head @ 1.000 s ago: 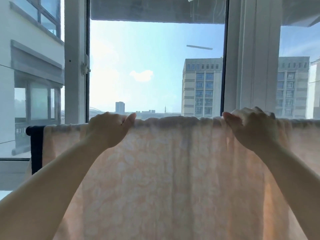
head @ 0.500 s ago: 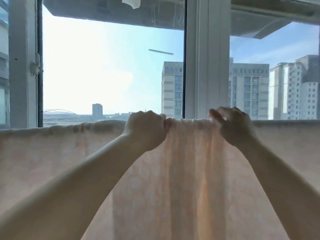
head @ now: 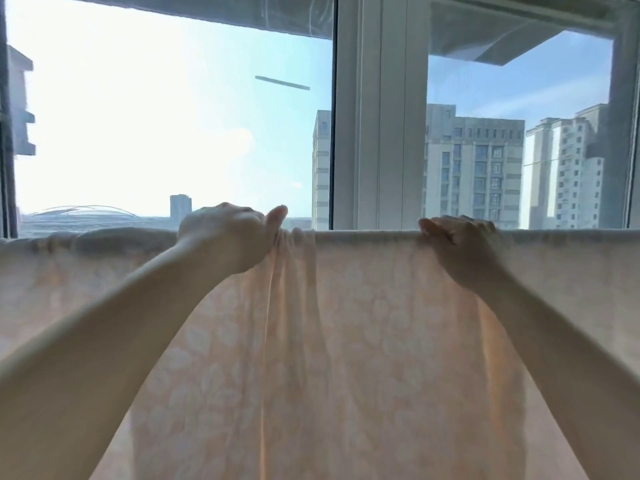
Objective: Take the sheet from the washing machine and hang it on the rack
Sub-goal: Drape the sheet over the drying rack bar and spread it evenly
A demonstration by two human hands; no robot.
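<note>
Up at the window, we are working along the top fold of the sheet [head: 346, 341], which is already lying over the rack's bar; the bar itself is hidden under the cloth. We are gripping the fold with our left hand [head: 225, 237], fingers curled over it and thumb raised, beside a bunch of gathered pleats. We are curling our right hand [head: 460, 244] over the fold too, well apart from the left. We are judging the hanging largely done, with those gathers between our hands left to spread flat.
</note>
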